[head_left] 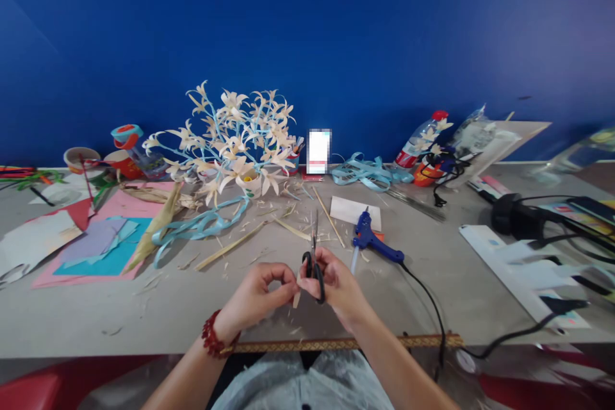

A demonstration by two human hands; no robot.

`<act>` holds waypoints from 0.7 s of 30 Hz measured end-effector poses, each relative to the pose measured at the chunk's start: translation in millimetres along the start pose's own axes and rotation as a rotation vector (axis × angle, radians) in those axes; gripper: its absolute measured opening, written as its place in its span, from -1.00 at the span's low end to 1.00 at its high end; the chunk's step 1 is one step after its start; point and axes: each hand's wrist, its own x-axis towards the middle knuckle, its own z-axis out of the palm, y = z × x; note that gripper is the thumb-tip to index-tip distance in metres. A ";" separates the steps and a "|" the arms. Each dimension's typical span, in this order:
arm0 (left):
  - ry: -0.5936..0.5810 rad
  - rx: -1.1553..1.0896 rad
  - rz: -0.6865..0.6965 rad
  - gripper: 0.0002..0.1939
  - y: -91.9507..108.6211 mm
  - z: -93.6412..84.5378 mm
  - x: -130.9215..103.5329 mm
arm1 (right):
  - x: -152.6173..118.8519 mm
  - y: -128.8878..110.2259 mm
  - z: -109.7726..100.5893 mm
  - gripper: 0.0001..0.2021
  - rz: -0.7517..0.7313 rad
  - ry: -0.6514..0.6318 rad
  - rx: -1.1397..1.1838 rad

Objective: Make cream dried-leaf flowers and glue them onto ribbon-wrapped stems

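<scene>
Black-handled scissors (314, 240) point away from me, their blades close together, with my right hand (339, 278) closed around the handles. My left hand (266, 288) is closed in a pinch on a small pale strip of husk (296, 299), and it wears a dark red bead bracelet. The right fingertips also meet this strip, which hangs between the two hands. Part of the strip is covered by the fingers. Several pale scraps (262, 256) lie on the grey table beyond the hands.
A blue glue gun (369, 237) lies to the right, its black cord running to the table's front edge. Husk flowers (235, 134) on blue stems stand behind. Blue ribbon (206, 224), coloured paper (103, 262) and a dried husk (156, 230) lie left. A bottle (416, 141) leans at back right.
</scene>
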 end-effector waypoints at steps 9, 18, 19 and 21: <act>-0.024 -0.221 -0.005 -0.78 -4.6 7.1 -5.4 | -4.3 9.4 1.8 -0.68 -0.089 0.119 0.008; 0.053 -0.231 -0.015 -0.80 -6.1 3.8 -4.0 | -6.0 1.7 -3.4 -0.69 -0.144 0.073 -0.131; 0.054 -0.211 0.000 -0.80 -5.4 2.6 -3.7 | -5.5 0.9 -4.5 -0.68 -0.135 0.047 -0.160; 0.083 -0.212 0.015 -0.81 -3.6 2.1 -2.8 | -4.7 1.5 -5.4 -0.67 -0.120 0.032 -0.193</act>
